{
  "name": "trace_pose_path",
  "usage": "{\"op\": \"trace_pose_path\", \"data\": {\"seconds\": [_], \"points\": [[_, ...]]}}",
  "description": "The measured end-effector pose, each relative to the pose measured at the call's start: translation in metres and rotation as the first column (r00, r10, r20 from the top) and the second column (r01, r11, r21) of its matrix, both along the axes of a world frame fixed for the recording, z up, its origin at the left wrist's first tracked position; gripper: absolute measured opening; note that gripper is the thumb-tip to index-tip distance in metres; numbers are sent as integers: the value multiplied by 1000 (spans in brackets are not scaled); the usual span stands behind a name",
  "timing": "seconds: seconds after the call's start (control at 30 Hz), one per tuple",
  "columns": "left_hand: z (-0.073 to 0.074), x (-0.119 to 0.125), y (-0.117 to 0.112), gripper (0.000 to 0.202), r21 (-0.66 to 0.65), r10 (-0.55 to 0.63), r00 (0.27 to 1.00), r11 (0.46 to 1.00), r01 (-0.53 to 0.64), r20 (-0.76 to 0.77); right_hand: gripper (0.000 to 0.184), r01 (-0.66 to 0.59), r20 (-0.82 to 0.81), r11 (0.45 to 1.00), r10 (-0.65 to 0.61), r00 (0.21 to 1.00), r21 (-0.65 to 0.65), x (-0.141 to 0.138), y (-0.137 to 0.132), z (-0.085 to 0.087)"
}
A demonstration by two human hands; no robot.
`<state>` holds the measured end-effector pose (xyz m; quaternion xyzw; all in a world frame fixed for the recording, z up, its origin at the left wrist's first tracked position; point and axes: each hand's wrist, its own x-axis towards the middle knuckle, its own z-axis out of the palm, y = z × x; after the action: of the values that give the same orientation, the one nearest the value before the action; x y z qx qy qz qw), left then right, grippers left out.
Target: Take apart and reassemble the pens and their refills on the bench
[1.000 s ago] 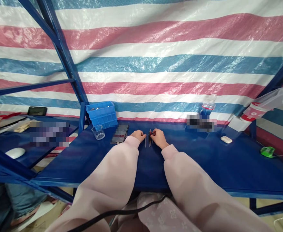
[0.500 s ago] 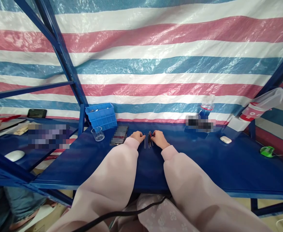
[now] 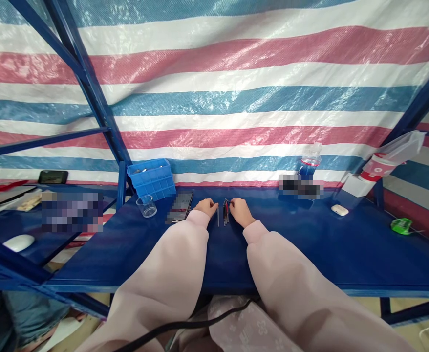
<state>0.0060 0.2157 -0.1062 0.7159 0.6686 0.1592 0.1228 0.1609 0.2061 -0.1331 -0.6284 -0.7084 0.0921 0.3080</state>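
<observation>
Centre of frame: sticks [image 3: 226,215], a slim dark bunch with a touch of red, on the blue table [image 3: 291,249] between the hands. One paler stick [image 3: 218,216] lies apart on the bunch's left. Right hand [image 3: 240,211]: fingers bent in at the bunch's upper end. Left hand [image 3: 207,207]: fingers curled, tips at the pale stick. Too small here to tell whether either hand grips.

Close left of the left hand: phone [image 3: 182,205], the nearest obstacle; then clear cup [image 3: 148,207], blue bin [image 3: 154,181] behind it. Right of centre: bottle [image 3: 309,166] by the tarp [image 3: 236,100], a pixelled patch before it. Farther right: white box [image 3: 357,186], red-and-white cup [image 3: 377,168], white case [image 3: 339,210], green packet [image 3: 401,226]. Far left, past the post [image 3: 122,186]: mouse [image 3: 19,243], second phone [image 3: 53,177], another person's hand at the frame edge. Black cable [image 3: 185,322] crosses the lap, lower centre.

Against half a second ago: hands in nearly the same place; bunch looks tighter, its right-hand stick less splayed. Whole view slightly shifted, bin and bottle a little farther left.
</observation>
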Motion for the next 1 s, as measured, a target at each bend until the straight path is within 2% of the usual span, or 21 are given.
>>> {"op": "trace_pose_path", "data": {"seconds": [0.13,0.37,0.47,0.57,0.73,0.87,1.0], "points": [[-4,-2,3,28,69,18,995,997,-25,94,23,19,-21,999,-19,1000,29,-2,-3,4],[-12,-6,16,30,123,45,934,988,-94,353,20,29,-207,997,-13,978,76,-2,-2,2],[-13,-6,20,29,92,75,886,987,-131,459,19,-31,-306,995,60,950,98,-2,4,-2],[-11,-5,19,31,20,86,827,993,-117,556,19,-119,-382,984,161,910,132,-4,9,-6],[-10,-8,20,24,33,16,725,998,-53,688,18,-199,-421,953,281,862,229,-6,13,-12],[-12,-10,23,20,45,3,654,997,-57,756,19,-203,-425,947,296,856,251,-6,14,-14],[-9,-15,23,18,34,51,686,993,-109,726,19,-190,-403,950,280,871,249,-6,14,-14]]}}
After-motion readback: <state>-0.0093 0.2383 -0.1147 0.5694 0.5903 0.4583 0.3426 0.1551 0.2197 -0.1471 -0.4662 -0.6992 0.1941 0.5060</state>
